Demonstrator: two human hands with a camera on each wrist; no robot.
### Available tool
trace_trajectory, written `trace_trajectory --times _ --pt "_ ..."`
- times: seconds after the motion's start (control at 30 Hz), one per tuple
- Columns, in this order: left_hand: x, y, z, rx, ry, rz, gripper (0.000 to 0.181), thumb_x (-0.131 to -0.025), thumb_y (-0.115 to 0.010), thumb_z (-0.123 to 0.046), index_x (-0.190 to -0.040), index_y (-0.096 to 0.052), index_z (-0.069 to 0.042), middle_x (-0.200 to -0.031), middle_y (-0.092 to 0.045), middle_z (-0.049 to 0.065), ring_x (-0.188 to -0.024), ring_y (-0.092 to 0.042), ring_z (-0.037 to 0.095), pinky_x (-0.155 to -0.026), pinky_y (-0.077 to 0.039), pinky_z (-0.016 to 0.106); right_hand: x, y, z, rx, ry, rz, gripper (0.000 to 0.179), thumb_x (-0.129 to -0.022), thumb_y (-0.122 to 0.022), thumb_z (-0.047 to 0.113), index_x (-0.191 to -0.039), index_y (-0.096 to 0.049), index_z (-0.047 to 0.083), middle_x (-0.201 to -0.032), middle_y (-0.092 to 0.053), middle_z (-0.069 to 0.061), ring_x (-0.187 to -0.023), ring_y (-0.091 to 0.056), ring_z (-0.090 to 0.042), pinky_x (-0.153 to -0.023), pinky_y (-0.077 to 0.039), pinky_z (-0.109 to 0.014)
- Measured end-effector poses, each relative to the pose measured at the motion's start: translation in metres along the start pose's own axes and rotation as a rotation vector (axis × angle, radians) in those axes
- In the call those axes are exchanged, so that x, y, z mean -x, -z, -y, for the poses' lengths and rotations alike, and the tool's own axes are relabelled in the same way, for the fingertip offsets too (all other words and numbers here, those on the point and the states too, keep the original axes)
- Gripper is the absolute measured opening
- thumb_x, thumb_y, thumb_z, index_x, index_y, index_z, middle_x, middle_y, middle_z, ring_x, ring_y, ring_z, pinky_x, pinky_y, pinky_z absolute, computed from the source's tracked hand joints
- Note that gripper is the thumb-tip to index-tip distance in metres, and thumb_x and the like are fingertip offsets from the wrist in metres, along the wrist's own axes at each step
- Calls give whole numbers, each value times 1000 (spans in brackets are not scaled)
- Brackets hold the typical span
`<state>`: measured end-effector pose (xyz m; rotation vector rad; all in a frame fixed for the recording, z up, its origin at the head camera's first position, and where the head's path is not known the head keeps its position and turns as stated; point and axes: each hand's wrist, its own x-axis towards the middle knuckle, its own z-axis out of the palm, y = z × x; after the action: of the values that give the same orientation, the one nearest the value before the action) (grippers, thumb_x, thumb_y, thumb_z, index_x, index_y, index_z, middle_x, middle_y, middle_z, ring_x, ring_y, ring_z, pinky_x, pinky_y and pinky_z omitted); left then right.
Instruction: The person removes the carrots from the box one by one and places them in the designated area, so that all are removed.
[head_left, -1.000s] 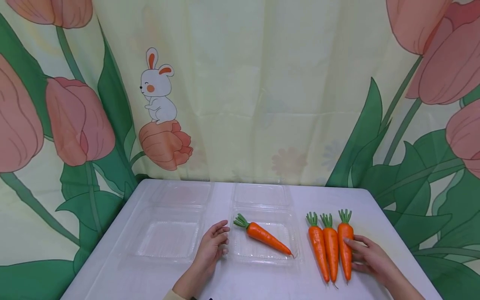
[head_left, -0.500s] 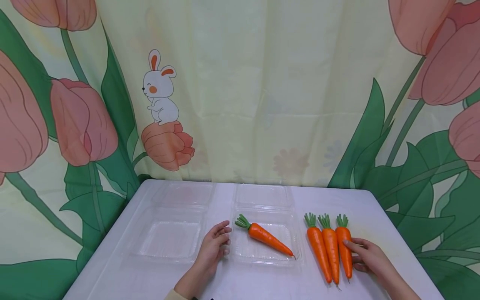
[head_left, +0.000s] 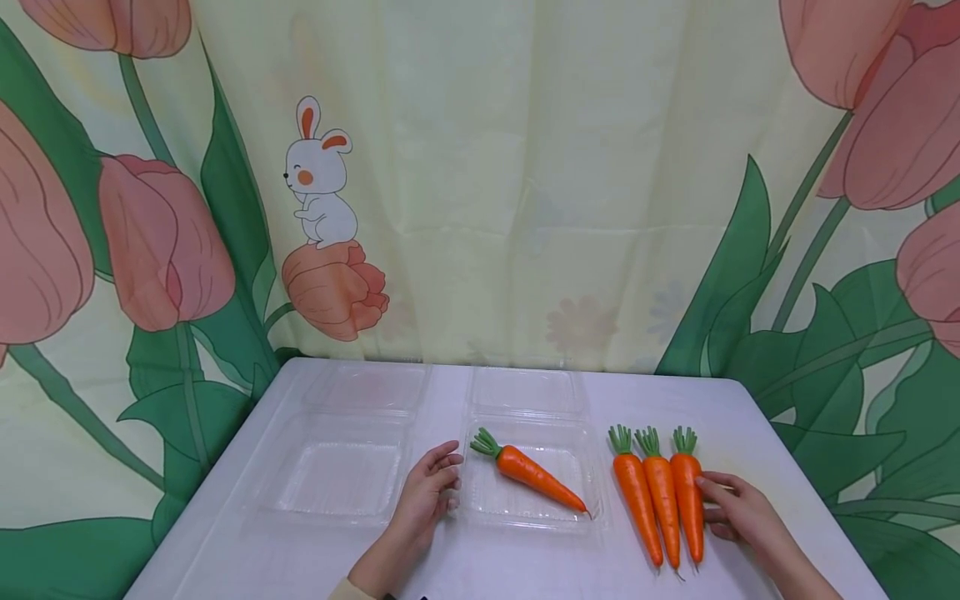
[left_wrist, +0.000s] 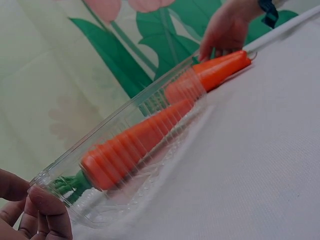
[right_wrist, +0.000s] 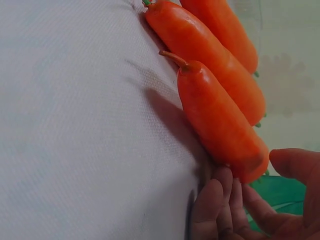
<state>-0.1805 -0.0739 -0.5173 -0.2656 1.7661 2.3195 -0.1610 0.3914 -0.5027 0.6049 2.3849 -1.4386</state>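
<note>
A clear plastic clamshell container (head_left: 468, 521) with its lid folded back lies on the table, one carrot (head_left: 536, 477) slanting across its base. My left hand (head_left: 423, 492) is at the container's left side; in the left wrist view, thumb and fingertips pinch the rim corner. To the right, three carrots lie side by side with green tops away from me: a left carrot (head_left: 636, 504), a middle carrot (head_left: 661, 504) and a right carrot (head_left: 687, 508). My right hand (head_left: 742, 510) touches the right carrot's side; in the right wrist view its fingertips are against the carrot, the thumb slightly apart.
A second clear clamshell container (head_left: 337, 479) lies with its lid back at the left of the white table (head_left: 540, 567). Behind the table hangs a curtain (head_left: 600, 208) printed with tulips and a rabbit.
The right carrot has shifted slightly toward the middle one over the last second. My right thumb has drawn back from its top to its edge. The left hand stays in place.
</note>
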Motion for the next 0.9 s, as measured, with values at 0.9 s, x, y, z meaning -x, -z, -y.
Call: trace_trajectory --times 0.9 --pt "1 -1 -1 -3 -1 -6 49 -100 -56 -2 -149 -47 -2 -118 -59 5 -81 -55 13 -59 -46 21 13 3 23 76 82 -42 78 -104 -52 50 -152 -33 -8 -147 -43 -39 -92 -73 -21 -75 -60 -31"
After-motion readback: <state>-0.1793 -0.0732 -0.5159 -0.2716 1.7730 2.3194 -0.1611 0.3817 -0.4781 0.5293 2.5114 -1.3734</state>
